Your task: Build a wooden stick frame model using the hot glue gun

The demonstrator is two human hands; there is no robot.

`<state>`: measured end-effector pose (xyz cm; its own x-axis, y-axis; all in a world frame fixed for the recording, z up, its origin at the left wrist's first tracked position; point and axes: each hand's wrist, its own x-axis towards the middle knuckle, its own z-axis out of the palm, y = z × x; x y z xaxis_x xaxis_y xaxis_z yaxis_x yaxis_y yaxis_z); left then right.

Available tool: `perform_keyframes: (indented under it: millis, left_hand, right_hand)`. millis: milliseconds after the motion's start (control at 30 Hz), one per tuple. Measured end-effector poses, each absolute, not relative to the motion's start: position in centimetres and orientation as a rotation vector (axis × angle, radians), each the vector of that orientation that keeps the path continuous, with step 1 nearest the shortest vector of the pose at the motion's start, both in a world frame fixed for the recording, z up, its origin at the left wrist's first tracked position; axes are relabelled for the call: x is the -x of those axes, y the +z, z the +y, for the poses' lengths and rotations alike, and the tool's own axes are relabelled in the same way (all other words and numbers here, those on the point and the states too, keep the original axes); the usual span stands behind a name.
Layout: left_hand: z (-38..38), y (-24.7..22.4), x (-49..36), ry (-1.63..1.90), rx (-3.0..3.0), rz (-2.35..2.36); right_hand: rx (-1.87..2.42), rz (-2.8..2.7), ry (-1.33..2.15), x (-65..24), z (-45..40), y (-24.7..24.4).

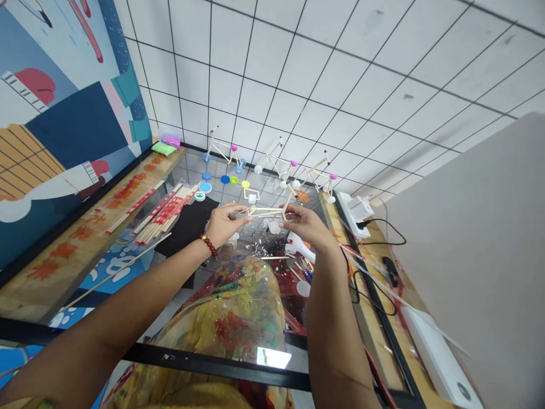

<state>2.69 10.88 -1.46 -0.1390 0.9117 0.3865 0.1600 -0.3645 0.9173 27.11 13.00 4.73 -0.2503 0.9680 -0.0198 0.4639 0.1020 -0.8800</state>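
Between my two hands, above the glass tabletop, is a small frame of pale sticks. My left hand, with a red bead bracelet at the wrist, pinches its left end. At its right end, the fingers of my right hand close on the sticks near a joint. One stick rises up and right from that end to a dark tip. A white piece shows just below the frame. Beyond my hands stand stick models with coloured round parts, one at the left, one in the middle and one at the right.
Packaged sticks lie at the left, near a black cloth. Small coloured lids sit past my hands. At the right are a white glue gun, a power strip and black cables. A tiled wall rises behind.
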Motion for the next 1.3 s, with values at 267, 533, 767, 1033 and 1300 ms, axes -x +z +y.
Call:
perform_keyframes:
  millis: [267,533,767,1033,1300]
  left_hand:
    - [10.87,-1.42,-2.66,1.557,-1.513,1.23]
    - [10.91,-1.47,-2.7,1.557,-1.486,1.233]
    - [10.69,-1.18,-2.64,1.536,-1.505,1.233]
    - [10.83,-1.43,-2.66,1.554,-1.496,1.235]
    - [10.73,-1.35,-2.68,1.548,-1.495,1.235]
  right_hand:
    - [1.419,-1.794,1.072,-27.05,12.94,4.85]
    - [1.41,-1.796,1.063,-27.08,13.0,4.65]
    - [1.42,-1.804,1.059,-27.15,12.97,4.7]
    - [1.426,-1.809,1.055,-27.22,12.97,4.75]
    - [1.428,-1.792,1.066,-27.23,13.03,4.6]
